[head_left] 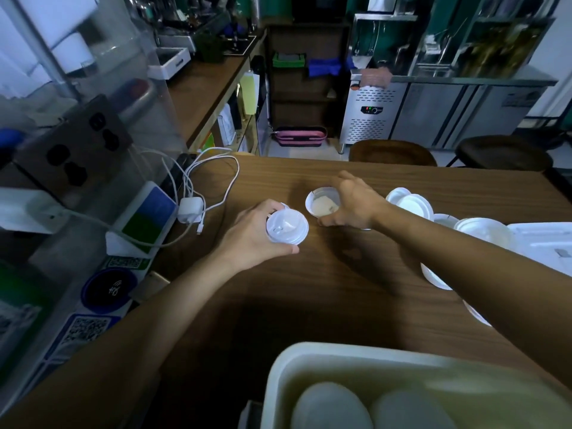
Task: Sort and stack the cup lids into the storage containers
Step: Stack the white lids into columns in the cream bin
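Two lids in play: my left hand [257, 233] clamps the held lid [288, 226] over the table [340, 289] as a stacking base; my right hand [356, 202] pinches the loose lid [320, 205] lying there, to add.

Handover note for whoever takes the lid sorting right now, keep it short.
Left hand: grips a white lid.
Right hand: fingers and thumb curled round a second lid on the table.
Loose lids lie at the right.
Done: the near bin holds blurred round shapes, likely lids.
Left: bin both held lids, then the loose ones.
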